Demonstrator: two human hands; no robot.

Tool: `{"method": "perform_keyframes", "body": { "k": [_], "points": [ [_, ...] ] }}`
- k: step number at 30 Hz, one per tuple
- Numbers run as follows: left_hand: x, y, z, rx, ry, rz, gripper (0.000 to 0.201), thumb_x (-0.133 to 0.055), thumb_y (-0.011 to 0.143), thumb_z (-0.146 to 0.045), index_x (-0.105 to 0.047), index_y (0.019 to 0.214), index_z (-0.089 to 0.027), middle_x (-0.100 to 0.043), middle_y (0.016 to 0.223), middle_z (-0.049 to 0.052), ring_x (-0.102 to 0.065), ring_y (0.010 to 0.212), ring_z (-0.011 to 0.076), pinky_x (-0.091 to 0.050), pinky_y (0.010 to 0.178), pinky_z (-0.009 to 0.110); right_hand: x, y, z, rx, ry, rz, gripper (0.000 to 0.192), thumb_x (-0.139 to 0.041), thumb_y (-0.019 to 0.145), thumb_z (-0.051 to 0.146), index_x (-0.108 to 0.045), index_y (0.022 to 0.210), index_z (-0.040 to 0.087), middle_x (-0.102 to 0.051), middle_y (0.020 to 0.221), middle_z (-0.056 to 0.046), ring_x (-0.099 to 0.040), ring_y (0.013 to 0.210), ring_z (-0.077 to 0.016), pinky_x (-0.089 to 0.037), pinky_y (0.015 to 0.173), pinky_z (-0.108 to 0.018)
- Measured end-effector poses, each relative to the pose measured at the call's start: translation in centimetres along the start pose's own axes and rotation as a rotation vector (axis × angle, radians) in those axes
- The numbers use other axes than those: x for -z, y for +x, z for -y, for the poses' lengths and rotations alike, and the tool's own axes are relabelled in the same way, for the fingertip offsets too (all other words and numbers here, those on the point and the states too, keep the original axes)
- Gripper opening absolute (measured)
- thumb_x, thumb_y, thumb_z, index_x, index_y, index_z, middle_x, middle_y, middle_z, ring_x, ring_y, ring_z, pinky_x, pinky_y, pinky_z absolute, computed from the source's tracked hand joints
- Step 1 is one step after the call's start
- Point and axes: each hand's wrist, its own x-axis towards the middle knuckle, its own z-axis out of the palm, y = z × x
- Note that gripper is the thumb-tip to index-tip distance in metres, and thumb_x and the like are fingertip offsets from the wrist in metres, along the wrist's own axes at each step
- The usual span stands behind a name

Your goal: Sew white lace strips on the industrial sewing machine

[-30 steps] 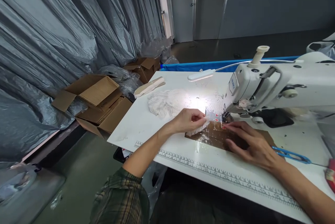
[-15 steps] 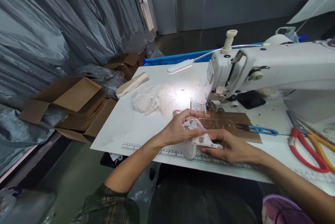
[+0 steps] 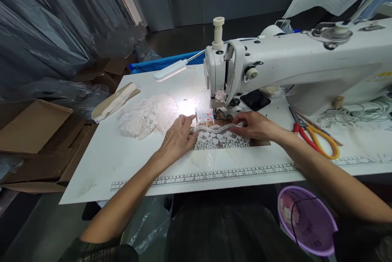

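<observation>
A strip of white lace trim (image 3: 220,136) is spread between my hands, just in front of the sewing machine's (image 3: 221,111) needle area, with its scalloped edge toward the machine. My left hand (image 3: 179,136) has the left end of the lace between thumb and forefinger. At the other end, my right hand (image 3: 254,125) pinches the upper edge of the strip. Beneath the lace lies a brown sheet (image 3: 260,143), mostly covered. A bunched heap of white lace (image 3: 142,119) rests on the table to the left of my left hand.
Scissors with red and yellow handles (image 3: 323,141) lie on the right. A lamp (image 3: 171,70) and a bundled cloth strip (image 3: 116,101) are at the back left. A printed ruler (image 3: 199,178) runs along the front edge. A purple basket (image 3: 306,229) stands below; cardboard boxes (image 3: 39,127) are left.
The lace was bunched between both hands near the table's front edge; now it is stretched out flat by the needle area. My hands have moved apart. The view has shifted right.
</observation>
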Motion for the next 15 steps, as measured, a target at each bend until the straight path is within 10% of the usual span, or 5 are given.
{"method": "perform_keyframes", "body": {
  "k": [7, 15],
  "points": [
    [-1.3, 1.8, 0.6, -0.401, 0.081, 0.163, 0.025, -0.049, 0.098, -0.033, -0.068, 0.108, -0.02, -0.068, 0.113, 0.008, -0.062, 0.096, 0.0214, -0.046, 0.087, 0.041, 0.5, 0.6, -0.3, -0.071, -0.06, -0.111, 0.029, -0.07, 0.079, 0.048, -0.072, 0.089, 0.02, -0.053, 0.05, 0.005, -0.047, 0.046, -0.0115, -0.03, 0.046, -0.026],
    [-0.6, 0.8, -0.2, -0.182, -0.221, 0.152, 0.059, -0.061, 0.085, -0.061, -0.059, 0.12, -0.014, -0.067, 0.102, 0.011, -0.062, 0.079, 0.0193, -0.051, 0.069, 0.034, -1.3, 0.8, 2.5, -0.182, 0.524, 0.053, 0.034, -0.074, 0.081, 0.043, -0.066, 0.095, 0.013, -0.061, 0.064, -0.001, -0.057, 0.056, -0.012, -0.046, 0.049, -0.025]
  ]
}}
